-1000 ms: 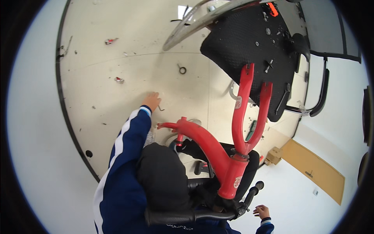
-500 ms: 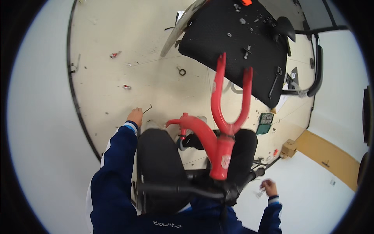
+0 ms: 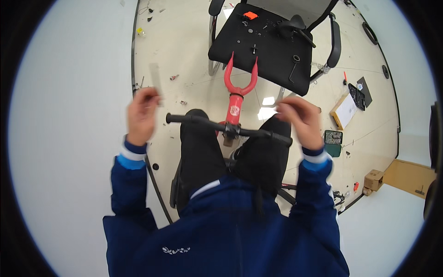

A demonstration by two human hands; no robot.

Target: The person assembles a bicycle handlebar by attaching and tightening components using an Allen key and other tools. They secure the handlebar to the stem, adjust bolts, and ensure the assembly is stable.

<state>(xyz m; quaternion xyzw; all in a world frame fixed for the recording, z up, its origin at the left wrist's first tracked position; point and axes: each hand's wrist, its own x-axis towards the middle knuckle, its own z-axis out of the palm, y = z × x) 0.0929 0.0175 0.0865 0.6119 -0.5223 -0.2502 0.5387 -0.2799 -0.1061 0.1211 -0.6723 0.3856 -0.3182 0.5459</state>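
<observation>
the red bike fork [image 3: 237, 87] stands upright between my knees, its two prongs pointing away from me toward the black office chair [image 3: 272, 46], and the black handlebar [image 3: 228, 127] crosses just below the fork's stem, over my thighs. half a second ago the fork leaned and its red frame tube curled to my left; now it runs straight and the bar lies level from side to side.

my left hand [image 3: 142, 113] was down on the floor to the fork's left a moment back; now it is raised, off the bar's left end and a little above it, fingers curled in narrow. it is blurred, and something pale and thin seems to sit at the fingertips, but i cannot tell what it is or whether i am pinching it.

my right hand [image 3: 299, 120] was low by my right hip earlier; now it is up over the bar's right end, fingers bent downward, close to the grip. the blur keeps me from telling if it touches the bar.

beyond the fork, the chair seat carries small bolts, a black saddle [image 3: 293, 23] and an orange part [image 3: 250, 15]. to the fork's right, on the pale floor, lie a tool case [image 3: 332, 137] and a cardboard box [image 3: 374, 179].
</observation>
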